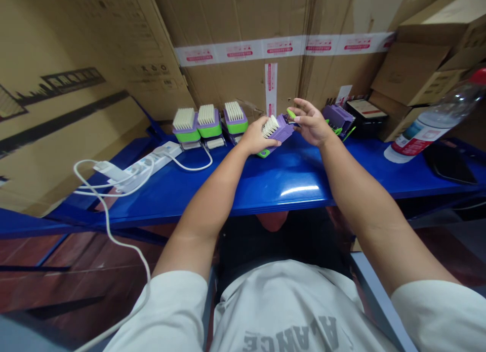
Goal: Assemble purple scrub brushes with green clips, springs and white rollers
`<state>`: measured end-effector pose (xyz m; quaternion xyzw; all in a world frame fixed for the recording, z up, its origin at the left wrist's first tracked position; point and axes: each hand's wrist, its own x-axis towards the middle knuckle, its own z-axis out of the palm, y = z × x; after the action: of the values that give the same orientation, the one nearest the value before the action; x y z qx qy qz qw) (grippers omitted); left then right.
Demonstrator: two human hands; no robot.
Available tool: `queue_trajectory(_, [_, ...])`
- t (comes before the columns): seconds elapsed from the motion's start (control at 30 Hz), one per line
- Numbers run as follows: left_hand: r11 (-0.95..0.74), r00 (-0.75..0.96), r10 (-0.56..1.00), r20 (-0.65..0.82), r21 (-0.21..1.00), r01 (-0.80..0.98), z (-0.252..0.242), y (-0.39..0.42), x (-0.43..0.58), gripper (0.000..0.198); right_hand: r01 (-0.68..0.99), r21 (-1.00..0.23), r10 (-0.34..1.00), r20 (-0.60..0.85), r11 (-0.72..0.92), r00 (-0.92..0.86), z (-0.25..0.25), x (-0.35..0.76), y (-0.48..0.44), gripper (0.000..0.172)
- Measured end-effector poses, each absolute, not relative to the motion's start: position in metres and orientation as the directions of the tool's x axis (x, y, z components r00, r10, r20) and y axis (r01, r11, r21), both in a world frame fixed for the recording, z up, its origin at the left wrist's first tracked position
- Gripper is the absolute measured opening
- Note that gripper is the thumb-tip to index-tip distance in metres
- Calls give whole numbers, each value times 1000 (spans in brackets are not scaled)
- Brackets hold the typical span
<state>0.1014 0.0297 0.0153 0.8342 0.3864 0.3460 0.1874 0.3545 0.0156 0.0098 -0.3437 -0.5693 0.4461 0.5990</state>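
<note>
A purple-and-green brush with cream bristles [279, 131] is gripped in my left hand [260, 135], bristles turned up and toward my right hand. My right hand [311, 123] is raised just beyond it, fingers curled and spread. A small bright green piece [291, 113] lies at those fingertips, and I cannot tell whether it is held or belongs to the brush. Three similar brushes [208, 121] stand in a row on the blue shelf [288, 180] to the left of my left hand.
A purple-and-green brush part [337, 120] and a black box [366, 116] stand to the right. A plastic bottle [433, 121] lies further right. A white power strip [159, 157] with white cables sits at the left. Cardboard sheets [243, 23] line the back.
</note>
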Motion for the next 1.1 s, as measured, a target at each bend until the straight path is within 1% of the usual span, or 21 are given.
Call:
queue_trajectory(0.13, [-622,458,782,423,584,522,17,28,102,76,-154,-921,928,369,359,-42,7,356,18,82])
queue_trajectory(0.27, [-624,461,780,423,581,522,16,29,101,75,-163,-920,930,366,357,-34,3,357,22,82])
queue_trajectory(0.53, [-640,469,767,438,562,524,14,31,102,75,-147,-917,919,386,372,-80,1,361,28,85])
queue_trajectory(0.7, [-638,465,769,439,566,521,14,31,102,77,-125,-913,911,400,388,-94,2,361,28,82])
queue_trajectory(0.9, [-642,464,766,444,561,523,14,31,103,76,-164,-906,911,406,390,-76,0,360,30,80])
queue_trajectory(1.1, [-638,462,770,441,570,518,14,31,102,79,-160,-907,912,404,389,-77,1,360,29,80])
